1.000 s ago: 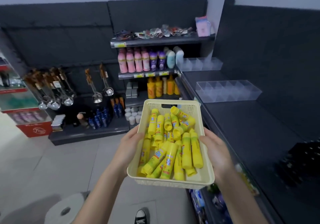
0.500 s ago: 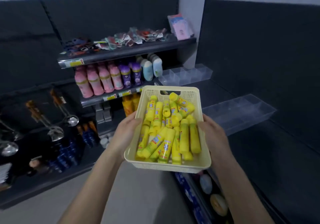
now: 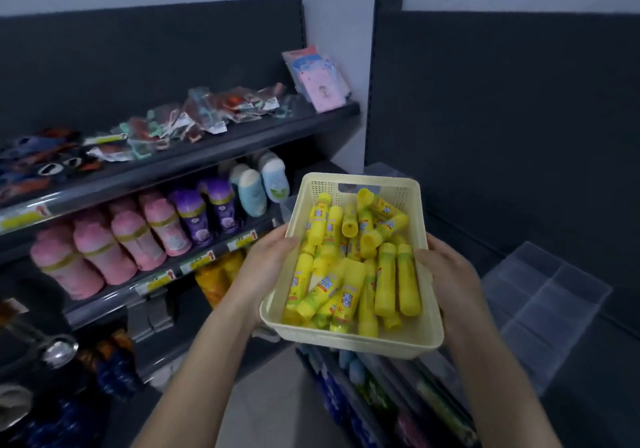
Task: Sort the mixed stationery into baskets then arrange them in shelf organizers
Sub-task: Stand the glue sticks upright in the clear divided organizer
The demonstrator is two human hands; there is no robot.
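The yellow glue sticks (image 3: 388, 281) carried printed bands in blue and red, but the lettering was too blurred to read. The yellow-and-white price tags (image 3: 199, 262) along the left shelf edge each showed a red mark, and that writing could not be made out either.

The cream plastic basket (image 3: 349, 342) was held in the air between both hands, in front of the corner where the two dark shelf units met. The left hand (image 3: 268, 267) gripped its left side, thumb lying over the rim and fingers curled underneath. The right hand (image 3: 446, 274) clasped the right side in the same way, fingers wrapped beneath the wall.

The basket was rectangular, with perforated walls and a handle slot in its far end. The glue sticks lay heaped in it, crossing one another, most with caps pointing away.

A clear divided organizer (image 3: 543, 309) sat on the dark shelf to the right of the right hand, apart from the basket. Pink bottles (image 3: 121, 250) and purple bottles (image 3: 204, 212) stood on the left shelf.
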